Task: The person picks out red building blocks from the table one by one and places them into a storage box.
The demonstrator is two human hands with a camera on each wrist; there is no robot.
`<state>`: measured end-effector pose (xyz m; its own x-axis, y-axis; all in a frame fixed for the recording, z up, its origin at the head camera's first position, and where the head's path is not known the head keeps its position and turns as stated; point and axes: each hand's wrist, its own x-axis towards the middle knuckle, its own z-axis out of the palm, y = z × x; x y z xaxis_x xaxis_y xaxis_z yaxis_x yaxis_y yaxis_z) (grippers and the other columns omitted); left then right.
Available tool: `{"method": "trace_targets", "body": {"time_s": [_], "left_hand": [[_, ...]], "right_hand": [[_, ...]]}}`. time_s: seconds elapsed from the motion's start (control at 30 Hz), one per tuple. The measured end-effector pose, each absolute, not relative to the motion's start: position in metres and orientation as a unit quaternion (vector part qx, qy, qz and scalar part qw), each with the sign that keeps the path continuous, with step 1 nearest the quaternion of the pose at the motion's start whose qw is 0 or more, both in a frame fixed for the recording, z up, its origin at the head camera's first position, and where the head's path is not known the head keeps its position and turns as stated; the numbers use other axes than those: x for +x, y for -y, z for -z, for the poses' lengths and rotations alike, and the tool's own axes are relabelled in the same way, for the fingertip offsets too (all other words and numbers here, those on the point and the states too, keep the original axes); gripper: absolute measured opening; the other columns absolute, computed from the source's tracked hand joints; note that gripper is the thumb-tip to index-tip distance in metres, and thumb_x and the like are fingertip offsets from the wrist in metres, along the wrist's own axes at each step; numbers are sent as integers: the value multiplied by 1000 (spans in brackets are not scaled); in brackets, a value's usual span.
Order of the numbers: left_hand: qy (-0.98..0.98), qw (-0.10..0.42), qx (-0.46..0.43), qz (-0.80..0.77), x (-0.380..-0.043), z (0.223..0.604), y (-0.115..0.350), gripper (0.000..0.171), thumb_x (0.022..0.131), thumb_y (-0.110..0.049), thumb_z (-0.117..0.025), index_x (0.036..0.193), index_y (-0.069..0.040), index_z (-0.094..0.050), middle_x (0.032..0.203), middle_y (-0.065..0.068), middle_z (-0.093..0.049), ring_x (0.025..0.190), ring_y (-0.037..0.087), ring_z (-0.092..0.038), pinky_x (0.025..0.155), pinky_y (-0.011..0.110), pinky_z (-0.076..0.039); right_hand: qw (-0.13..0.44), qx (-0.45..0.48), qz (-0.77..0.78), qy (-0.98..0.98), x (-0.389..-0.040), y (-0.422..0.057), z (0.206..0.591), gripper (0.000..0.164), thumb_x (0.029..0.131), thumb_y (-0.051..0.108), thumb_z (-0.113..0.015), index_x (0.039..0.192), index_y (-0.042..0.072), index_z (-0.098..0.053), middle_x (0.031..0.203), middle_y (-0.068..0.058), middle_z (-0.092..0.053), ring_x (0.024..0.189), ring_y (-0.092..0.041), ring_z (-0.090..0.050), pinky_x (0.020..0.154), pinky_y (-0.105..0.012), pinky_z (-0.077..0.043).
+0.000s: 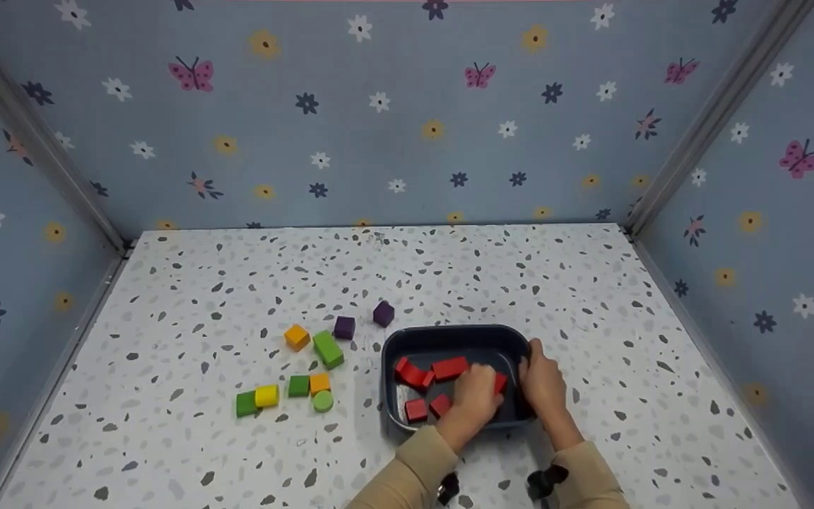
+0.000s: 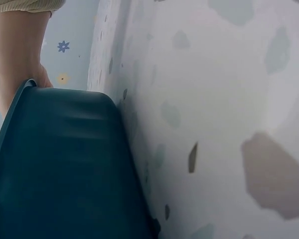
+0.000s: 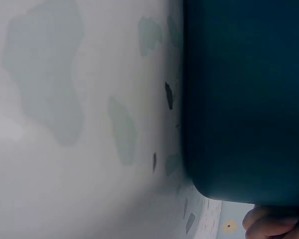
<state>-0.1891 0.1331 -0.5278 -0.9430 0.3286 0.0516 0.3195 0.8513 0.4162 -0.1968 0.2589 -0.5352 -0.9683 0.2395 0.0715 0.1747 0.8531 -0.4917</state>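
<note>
A dark blue, rounded rectangular container (image 1: 456, 332) stands on the speckled table with several red blocks (image 1: 450, 368) inside. My left hand (image 1: 476, 396) reaches over its near rim, fingers curled down among the blocks. A partly hidden red block (image 1: 500, 383) shows at the thumb side of that hand, seemingly in its grip. With my right hand (image 1: 543, 378) I hold the container's right side. The left wrist view is filled by the container's outer wall (image 2: 74, 164), with the right arm beyond. In the right wrist view, curled fingers (image 3: 269, 224) show at the container's side.
Left of the container lie loose blocks: purple cubes (image 1: 345, 327), orange cubes (image 1: 297, 337), a long light green block (image 1: 328, 350), dark green cubes (image 1: 246, 404), a yellow cylinder (image 1: 267, 396) and a round green piece (image 1: 323, 401). Flowered panels (image 1: 393, 141) enclose the table.
</note>
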Motion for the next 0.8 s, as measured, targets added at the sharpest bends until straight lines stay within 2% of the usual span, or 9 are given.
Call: {"method": "trace_targets", "body": {"time_s": [0.57, 0.8], "left_hand": [[-970, 21, 169, -174, -186, 529, -140, 28, 66, -23, -78, 83, -5, -64, 81, 9, -61, 75, 21, -60, 58, 27, -49], [-972, 11, 162, -170, -185, 529, -139, 35, 64, -26, -78, 87, -4, -63, 83, 9, -60, 75, 21, -59, 59, 28, -49]], "right_hand": [[68, -112, -252, 959, -197, -259, 535, 20, 85, 8, -49, 104, 3, -46, 81, -20, -60, 65, -33, -58, 49, -44, -41], [91, -97, -244, 961, -195, -259, 536, 22, 84, 7, -50, 105, 0, -45, 77, -25, -58, 63, -38, -57, 47, -46, -41]]}}
